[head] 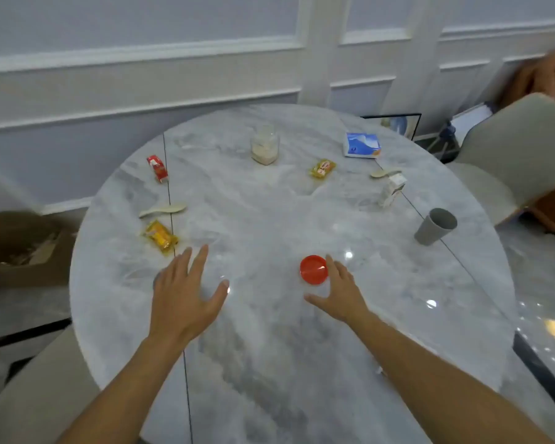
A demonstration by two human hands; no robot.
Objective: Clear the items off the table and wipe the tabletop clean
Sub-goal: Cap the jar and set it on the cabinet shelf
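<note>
Clutter rings the marble table (269, 363): glass jar (264, 145), blue tissue pack (362, 145), white carton (391, 190) and grey cup (435, 226) far and right; red packet (157, 168), pale spoon (162, 210) and yellow packet (160, 235) at left. A round, glossy red lid (314, 269) lies nearest (flat on the table), just beside the right hand (340, 294), whose fingers are spread. The left hand (186, 296) is spread too, gripping nothing.

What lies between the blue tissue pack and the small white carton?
A pale spoon lies on the tabletop between the blue tissue pack and the white carton, close to the carton. The head view shows it.
</note>
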